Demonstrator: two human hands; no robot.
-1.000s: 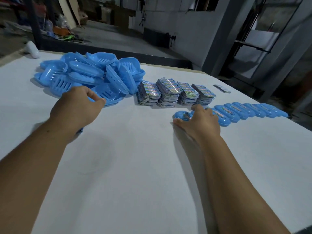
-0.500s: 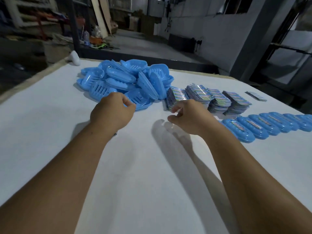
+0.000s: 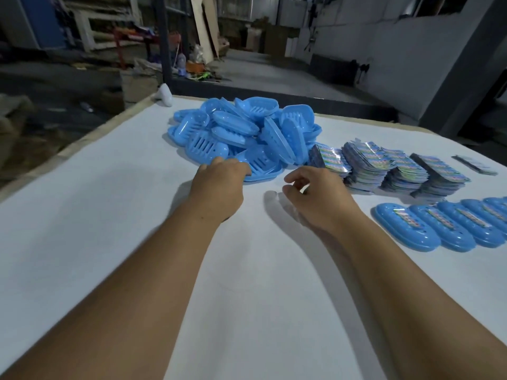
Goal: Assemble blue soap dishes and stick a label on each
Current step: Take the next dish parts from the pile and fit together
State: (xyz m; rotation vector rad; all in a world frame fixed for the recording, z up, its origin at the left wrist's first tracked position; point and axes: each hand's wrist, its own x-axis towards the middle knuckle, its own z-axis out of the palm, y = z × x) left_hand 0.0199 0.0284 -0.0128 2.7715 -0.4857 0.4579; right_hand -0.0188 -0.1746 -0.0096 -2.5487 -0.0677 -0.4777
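Observation:
A heap of loose blue soap dish parts (image 3: pixel 247 133) lies at the back of the white table (image 3: pixel 109 215). My left hand (image 3: pixel 219 187) rests knuckles up at the heap's near edge. Its fingers curl down onto a slotted blue dish part (image 3: pixel 263 168), and whatever is under the palm is hidden. My right hand (image 3: pixel 315 198) hovers just right of it, fingers loosely curled and holding nothing. Stacks of shiny labels (image 3: pixel 367 163) stand to the right of the heap. A row of assembled, labelled dishes (image 3: pixel 406 226) runs along the right side.
A thin separate pile of labels (image 3: pixel 474 164) lies far right. A small white object (image 3: pixel 164 96) sits on the table's back left corner. Beyond the table are a dark post (image 3: pixel 164 37), boards and floor clutter.
My right hand left the row of finished dishes and moved left, close to my left hand. The left hand stayed at the heap's edge. The view swung left.

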